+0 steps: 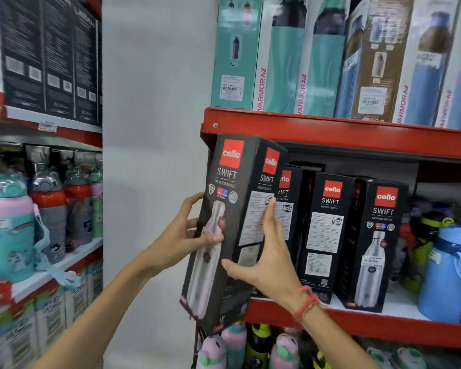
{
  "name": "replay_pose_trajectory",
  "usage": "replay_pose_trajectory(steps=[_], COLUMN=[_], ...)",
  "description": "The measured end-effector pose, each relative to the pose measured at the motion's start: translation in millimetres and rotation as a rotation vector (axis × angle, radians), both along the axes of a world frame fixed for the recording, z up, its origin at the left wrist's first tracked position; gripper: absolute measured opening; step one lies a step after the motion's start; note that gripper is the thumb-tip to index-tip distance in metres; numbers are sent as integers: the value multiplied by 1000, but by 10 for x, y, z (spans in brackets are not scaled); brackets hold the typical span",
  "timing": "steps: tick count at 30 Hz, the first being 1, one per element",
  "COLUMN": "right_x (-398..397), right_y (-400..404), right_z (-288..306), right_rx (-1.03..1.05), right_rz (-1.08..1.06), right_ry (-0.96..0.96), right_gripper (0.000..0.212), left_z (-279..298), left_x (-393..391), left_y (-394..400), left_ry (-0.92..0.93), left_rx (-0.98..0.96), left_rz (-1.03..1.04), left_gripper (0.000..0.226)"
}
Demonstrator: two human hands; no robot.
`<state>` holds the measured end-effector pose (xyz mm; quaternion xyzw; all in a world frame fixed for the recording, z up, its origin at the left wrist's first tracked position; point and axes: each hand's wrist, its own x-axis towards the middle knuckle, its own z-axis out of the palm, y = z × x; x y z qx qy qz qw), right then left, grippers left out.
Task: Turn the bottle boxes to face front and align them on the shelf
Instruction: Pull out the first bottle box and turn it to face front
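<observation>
While both hands clamp the tilted black box [232,225] off the red shelf [357,319] edge at 9 o'clock, I judge I am squaring its "cello SWIFT" front; left hand [183,239] and right hand [268,262] steady it; three boxes [322,235] at 3 o'clock stand shelved, two showing label sides.

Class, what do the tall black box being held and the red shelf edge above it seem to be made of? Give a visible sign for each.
Tall black Cello Swift box: probably printed cardboard with a slightly glossy finish; it has sharp folded edges and flat printed panels. Both hands, left hand and right hand, grip it.

Red shelf edge: likely painted metal; smooth, even sheen and a screw at its left end.
</observation>
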<state>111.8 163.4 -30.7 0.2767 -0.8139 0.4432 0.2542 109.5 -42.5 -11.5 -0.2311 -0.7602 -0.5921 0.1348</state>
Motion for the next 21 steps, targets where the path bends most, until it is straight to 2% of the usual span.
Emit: replay_pose_trajectory(steps=[2,5,8,11,16,21], right_x=[-79,-144,-200,-282,-474,-737], right_y=[164,263,217,138,-36,-193], right_z=[29,131,261,359,387,281], right_rx=[55,212,293,272,265,220], right_rz=[112,194,226,266,193,56], right_ry=[-81,-167,-132,-115,-118,-51], right_gripper=[137,134,133,131,129,120], left_z=[-22,-82,-117,-60,-96,-209], left_x=[68,141,154,112,-129,-480], left_y=[-5,73,157,169,190,264], left_ry=[20,58,139,214,307,314], left_rx=[-22,36,46,16,-90,-34], left_rz=[-6,103,212,282,451,507], left_gripper=[95,104,96,94,99,101])
